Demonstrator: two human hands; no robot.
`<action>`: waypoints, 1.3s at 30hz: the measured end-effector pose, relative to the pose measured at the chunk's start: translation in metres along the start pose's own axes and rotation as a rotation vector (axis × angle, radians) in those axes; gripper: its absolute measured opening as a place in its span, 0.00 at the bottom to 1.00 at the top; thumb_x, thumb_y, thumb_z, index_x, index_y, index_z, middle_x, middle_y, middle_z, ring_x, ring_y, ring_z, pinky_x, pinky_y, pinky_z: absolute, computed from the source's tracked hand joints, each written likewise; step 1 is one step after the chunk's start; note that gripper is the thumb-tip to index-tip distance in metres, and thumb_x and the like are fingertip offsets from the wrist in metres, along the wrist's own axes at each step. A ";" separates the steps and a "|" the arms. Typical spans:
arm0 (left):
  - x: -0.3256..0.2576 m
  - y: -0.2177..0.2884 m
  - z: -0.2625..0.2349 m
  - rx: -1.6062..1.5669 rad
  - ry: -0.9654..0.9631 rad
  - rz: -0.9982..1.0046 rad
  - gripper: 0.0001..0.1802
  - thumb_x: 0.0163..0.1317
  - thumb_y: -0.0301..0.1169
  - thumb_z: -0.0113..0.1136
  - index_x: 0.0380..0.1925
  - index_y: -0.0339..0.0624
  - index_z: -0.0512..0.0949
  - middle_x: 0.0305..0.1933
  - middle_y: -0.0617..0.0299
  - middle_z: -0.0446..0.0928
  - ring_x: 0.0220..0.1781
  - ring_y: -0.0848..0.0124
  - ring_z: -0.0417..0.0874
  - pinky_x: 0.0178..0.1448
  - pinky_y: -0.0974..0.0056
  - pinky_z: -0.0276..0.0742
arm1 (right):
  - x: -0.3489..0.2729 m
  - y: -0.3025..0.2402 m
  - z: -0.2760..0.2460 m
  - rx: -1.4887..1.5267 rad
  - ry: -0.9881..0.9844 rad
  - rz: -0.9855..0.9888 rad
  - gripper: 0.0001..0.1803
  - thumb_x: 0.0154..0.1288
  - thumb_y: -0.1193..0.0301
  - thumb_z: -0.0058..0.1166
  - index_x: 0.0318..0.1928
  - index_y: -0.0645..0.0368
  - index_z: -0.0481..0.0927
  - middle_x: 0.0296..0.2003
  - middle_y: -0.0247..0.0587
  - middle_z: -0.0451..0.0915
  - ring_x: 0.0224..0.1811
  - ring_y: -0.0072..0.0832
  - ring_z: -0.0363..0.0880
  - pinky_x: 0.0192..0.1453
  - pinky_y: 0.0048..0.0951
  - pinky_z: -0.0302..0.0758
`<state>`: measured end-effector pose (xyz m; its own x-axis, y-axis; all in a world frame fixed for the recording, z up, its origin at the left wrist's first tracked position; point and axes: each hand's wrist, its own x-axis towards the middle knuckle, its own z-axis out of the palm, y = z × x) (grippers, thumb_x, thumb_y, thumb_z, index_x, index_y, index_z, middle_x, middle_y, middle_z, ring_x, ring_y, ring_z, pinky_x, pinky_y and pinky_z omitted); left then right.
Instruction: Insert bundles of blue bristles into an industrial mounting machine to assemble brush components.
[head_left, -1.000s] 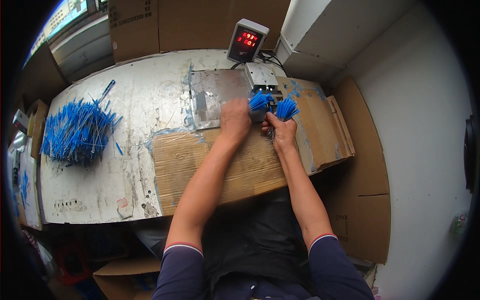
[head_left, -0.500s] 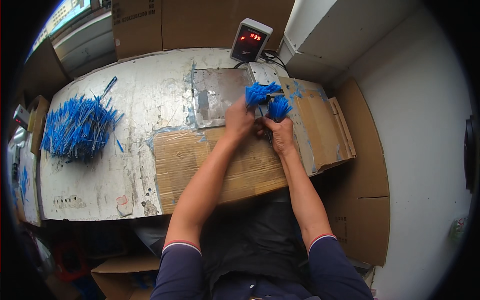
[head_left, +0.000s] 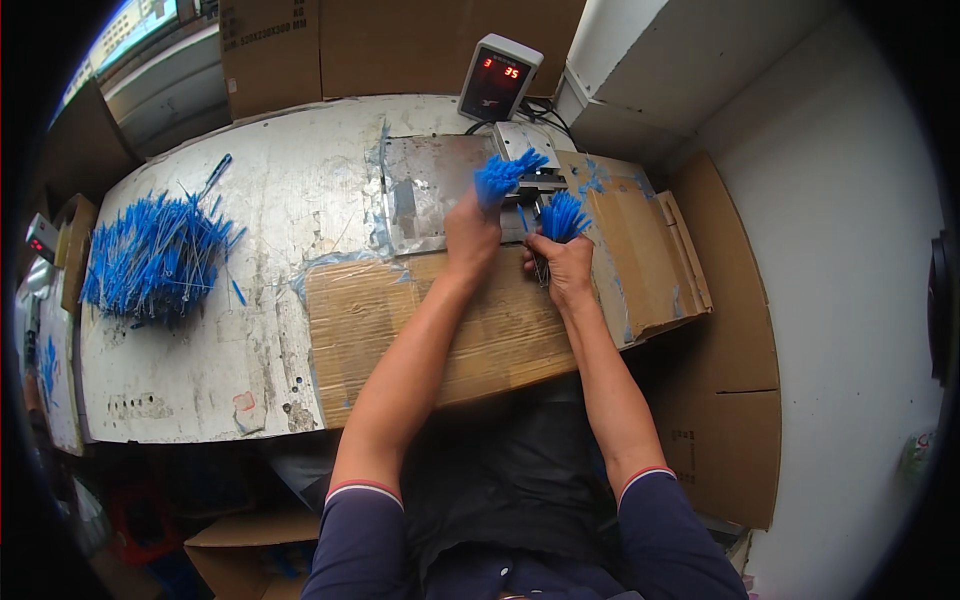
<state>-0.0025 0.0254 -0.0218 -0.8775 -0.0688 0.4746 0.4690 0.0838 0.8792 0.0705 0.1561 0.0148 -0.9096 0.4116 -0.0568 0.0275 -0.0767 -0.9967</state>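
My left hand [head_left: 472,240] is closed around a bundle of thin blue-tipped pieces [head_left: 508,174] that look like small wire-stemmed brushes, their blue ends pointing away from me. Beside it on the right, my right hand [head_left: 566,266] grips a second bundle [head_left: 564,217], blue tips up, wire stems hanging below the fingers. One single blue-tipped piece [head_left: 522,217] stands apart between the two hands, near the right fingertips; what holds it is unclear. Both hands are over the near edge of a metal plate [head_left: 430,215] and a small machine [head_left: 527,143]. The left fingers are mostly hidden.
A large pile of the same blue pieces [head_left: 160,255] lies on the white worktable [head_left: 280,210] at left, with a pen [head_left: 217,172] behind it. A display box [head_left: 500,78] with red digits stands at the back. Taped cardboard [head_left: 430,330] covers the near edge; a cardboard piece [head_left: 640,255] lies right.
My left hand has shifted slightly left with its bundle, widening the gap to my right hand. The single piece now shows more plainly between them. The red digits on the display differ.
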 end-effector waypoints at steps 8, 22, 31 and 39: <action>0.002 -0.002 -0.004 0.072 0.148 -0.097 0.06 0.70 0.29 0.63 0.45 0.44 0.84 0.36 0.60 0.89 0.35 0.68 0.89 0.42 0.61 0.81 | 0.026 0.002 -0.008 -0.022 0.146 0.003 0.08 0.56 0.83 0.66 0.34 0.64 0.79 0.25 0.41 0.83 0.20 0.26 0.82 0.20 0.25 0.79; 0.004 0.011 -0.005 0.210 0.224 -0.040 0.08 0.72 0.36 0.57 0.45 0.48 0.79 0.34 0.45 0.82 0.37 0.40 0.83 0.39 0.42 0.75 | 0.031 0.004 -0.003 -0.042 0.159 -0.016 0.09 0.57 0.84 0.65 0.34 0.63 0.77 0.25 0.42 0.83 0.21 0.26 0.82 0.21 0.25 0.80; -0.001 0.003 -0.004 0.471 -0.003 0.093 0.10 0.62 0.24 0.59 0.45 0.42 0.78 0.35 0.45 0.83 0.41 0.43 0.83 0.47 0.42 0.75 | 0.027 0.007 -0.017 0.192 0.067 0.063 0.08 0.62 0.77 0.65 0.40 0.67 0.81 0.30 0.45 0.84 0.25 0.31 0.85 0.27 0.31 0.84; 0.000 -0.006 -0.002 0.453 -0.038 0.157 0.03 0.59 0.23 0.56 0.33 0.41 0.77 0.33 0.46 0.80 0.39 0.43 0.81 0.45 0.42 0.73 | 0.024 0.013 -0.012 0.239 0.166 -0.003 0.08 0.60 0.82 0.67 0.40 0.67 0.83 0.29 0.42 0.84 0.24 0.31 0.85 0.26 0.31 0.85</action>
<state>-0.0048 0.0229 -0.0272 -0.8064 0.0152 0.5911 0.5130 0.5153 0.6865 0.0542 0.1760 -0.0004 -0.8285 0.5538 -0.0826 -0.0912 -0.2790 -0.9559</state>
